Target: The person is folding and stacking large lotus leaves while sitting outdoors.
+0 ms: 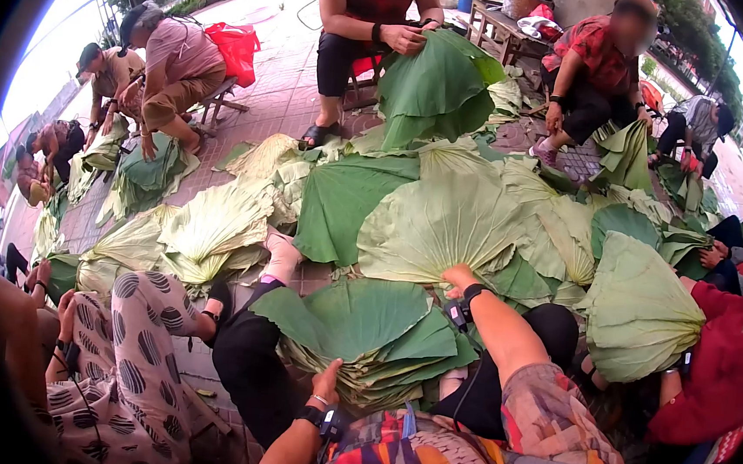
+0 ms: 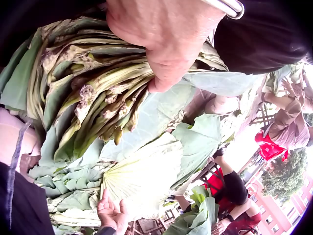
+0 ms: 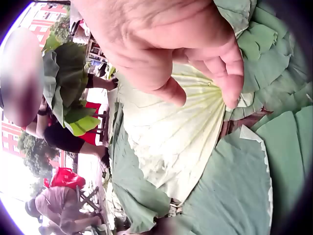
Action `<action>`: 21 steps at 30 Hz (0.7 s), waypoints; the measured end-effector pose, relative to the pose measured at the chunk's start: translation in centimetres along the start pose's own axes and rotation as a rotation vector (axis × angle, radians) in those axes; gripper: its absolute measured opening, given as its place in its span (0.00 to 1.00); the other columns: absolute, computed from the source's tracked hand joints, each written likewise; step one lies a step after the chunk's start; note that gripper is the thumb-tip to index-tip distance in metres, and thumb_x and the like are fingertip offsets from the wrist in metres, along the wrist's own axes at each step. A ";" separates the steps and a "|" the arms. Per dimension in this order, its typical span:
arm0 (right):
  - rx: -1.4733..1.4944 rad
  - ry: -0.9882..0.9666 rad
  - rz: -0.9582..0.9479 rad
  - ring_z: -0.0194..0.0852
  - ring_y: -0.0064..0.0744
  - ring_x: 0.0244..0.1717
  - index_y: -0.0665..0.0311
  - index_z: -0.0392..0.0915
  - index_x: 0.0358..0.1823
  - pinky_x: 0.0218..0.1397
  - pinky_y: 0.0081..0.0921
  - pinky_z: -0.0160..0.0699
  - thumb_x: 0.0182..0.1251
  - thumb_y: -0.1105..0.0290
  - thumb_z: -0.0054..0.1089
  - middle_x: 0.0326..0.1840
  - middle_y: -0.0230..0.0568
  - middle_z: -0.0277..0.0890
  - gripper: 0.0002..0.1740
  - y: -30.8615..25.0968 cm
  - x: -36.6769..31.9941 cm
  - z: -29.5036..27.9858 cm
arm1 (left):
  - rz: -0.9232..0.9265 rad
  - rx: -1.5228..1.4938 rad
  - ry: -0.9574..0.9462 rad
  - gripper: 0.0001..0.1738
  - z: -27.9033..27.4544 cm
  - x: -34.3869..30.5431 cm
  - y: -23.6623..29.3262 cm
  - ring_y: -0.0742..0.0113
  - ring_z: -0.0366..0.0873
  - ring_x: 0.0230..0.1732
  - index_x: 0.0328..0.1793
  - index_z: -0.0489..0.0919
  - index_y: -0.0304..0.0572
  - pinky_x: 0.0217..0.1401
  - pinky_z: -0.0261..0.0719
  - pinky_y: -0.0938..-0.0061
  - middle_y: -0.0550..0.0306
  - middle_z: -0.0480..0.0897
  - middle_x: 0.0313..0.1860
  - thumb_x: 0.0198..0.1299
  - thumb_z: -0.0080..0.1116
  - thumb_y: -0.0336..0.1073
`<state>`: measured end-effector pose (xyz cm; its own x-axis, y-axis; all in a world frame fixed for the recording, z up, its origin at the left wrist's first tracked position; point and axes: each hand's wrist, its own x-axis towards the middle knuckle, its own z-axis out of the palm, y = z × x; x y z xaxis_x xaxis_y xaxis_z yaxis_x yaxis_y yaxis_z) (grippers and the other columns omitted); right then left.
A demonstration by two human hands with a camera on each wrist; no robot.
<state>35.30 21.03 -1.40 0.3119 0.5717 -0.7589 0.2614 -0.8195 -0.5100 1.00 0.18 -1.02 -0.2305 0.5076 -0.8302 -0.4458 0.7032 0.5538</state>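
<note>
A thick stack of folded lotus leaves (image 1: 355,327) lies across the wearer's lap, its cut stalk ends (image 2: 105,105) bunched at the near side. My left hand (image 1: 326,382) grips that near edge, the thumb over the stalk ends and the other fingers hidden. Ahead, a broad pale lotus leaf (image 1: 442,224) is spread on the pile with its ribs fanning out. My right hand (image 3: 181,54) reaches over the point where those ribs meet, thumb and fingers apart, fingertips close at the leaf. In the left wrist view the right hand (image 2: 112,213) shows its palm and spread fingers.
More lotus leaves, green (image 1: 347,204) and pale (image 1: 215,224), cover the paving ahead. Opposite, a seated person holds a green leaf bundle (image 1: 435,84). At the right, someone in red sleeves (image 1: 727,365) holds a large leaf (image 1: 640,310). Patterned trousers (image 1: 132,335) are close at left.
</note>
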 end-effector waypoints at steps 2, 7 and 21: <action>-0.388 0.116 -0.243 0.74 0.47 0.34 0.68 0.68 0.43 0.31 0.34 0.73 0.46 0.65 0.56 0.34 0.56 0.73 0.22 -0.4 -3.6 0.5 | -0.024 -0.050 -0.032 0.32 0.2 -0.9 0.4 0.52 0.74 0.42 0.49 0.65 0.26 0.41 0.75 0.57 0.43 0.72 0.45 0.41 0.63 0.39; -0.692 -0.221 -0.921 0.72 0.48 0.41 0.69 0.73 0.40 0.44 0.32 0.70 0.43 0.60 0.59 0.38 0.53 0.74 0.24 1.1 -7.7 6.6 | 0.016 -0.059 -0.038 0.28 0.4 -1.8 0.7 0.52 0.75 0.38 0.46 0.66 0.24 0.40 0.75 0.58 0.42 0.74 0.42 0.43 0.63 0.38; -0.601 -0.676 -1.058 0.73 0.44 0.36 0.66 0.75 0.37 0.40 0.32 0.70 0.48 0.62 0.54 0.33 0.51 0.74 0.17 3.4 -15.1 15.7 | 0.026 -0.195 -0.110 0.21 0.0 0.6 -0.5 0.55 0.77 0.32 0.41 0.71 0.25 0.34 0.78 0.59 0.45 0.77 0.35 0.45 0.63 0.33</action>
<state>17.16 9.04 1.94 -0.7299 0.6319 -0.2606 0.4952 0.2262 -0.8388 1.04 0.13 -1.77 -0.1530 0.5836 -0.7975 -0.6023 0.5847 0.5434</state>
